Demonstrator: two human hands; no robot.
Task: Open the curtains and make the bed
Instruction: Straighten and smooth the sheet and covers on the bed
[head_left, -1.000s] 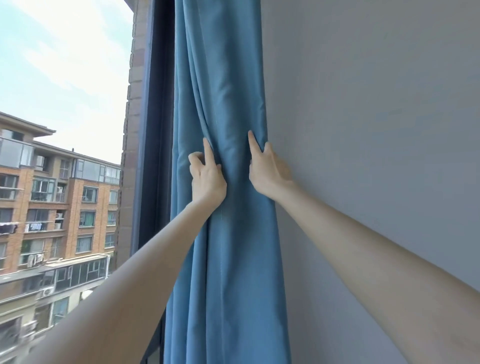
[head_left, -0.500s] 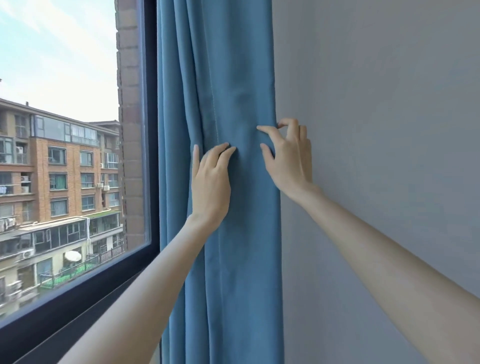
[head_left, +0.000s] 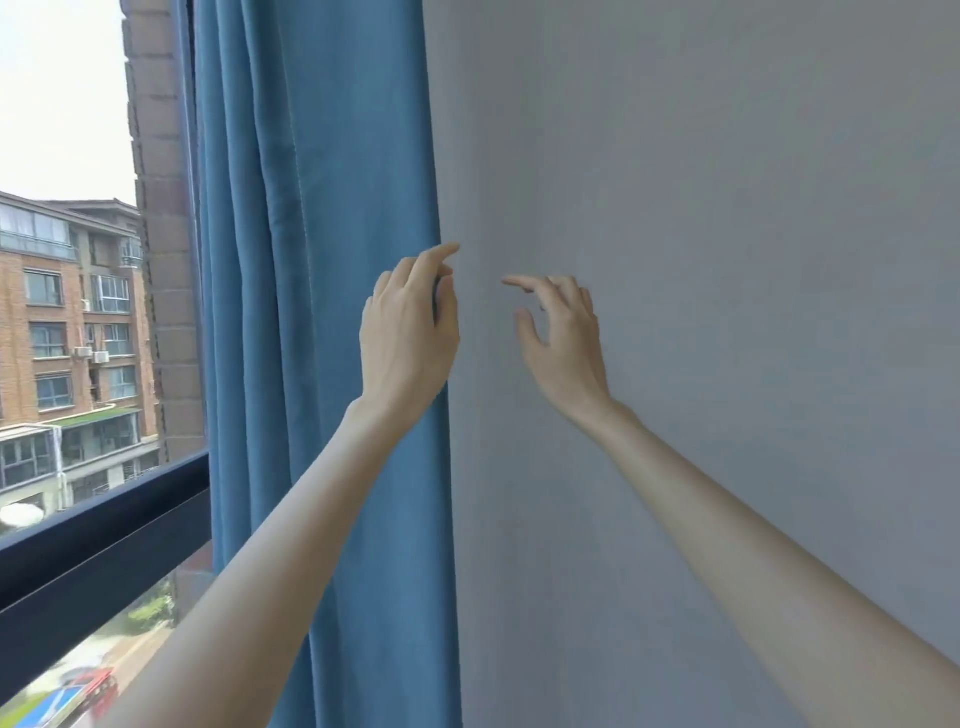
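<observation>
The blue curtain (head_left: 311, 312) hangs gathered in folds between the window and the grey wall. My left hand (head_left: 408, 332) is in front of the curtain's right edge, fingers loosely extended, index finger pointing up and right; it holds nothing. My right hand (head_left: 563, 338) is raised in front of the bare wall, apart from the curtain, fingers loosely curled and holding nothing. The bed is out of view.
The window (head_left: 67, 312) on the left shows brick buildings and a street below. Its dark frame rail (head_left: 104, 535) runs across the lower left. The grey wall (head_left: 727, 260) fills the right half.
Both hands have let go of the curtain. My right hand moved right, off the fabric and in front of the wall. My left hand slid to the curtain's right edge.
</observation>
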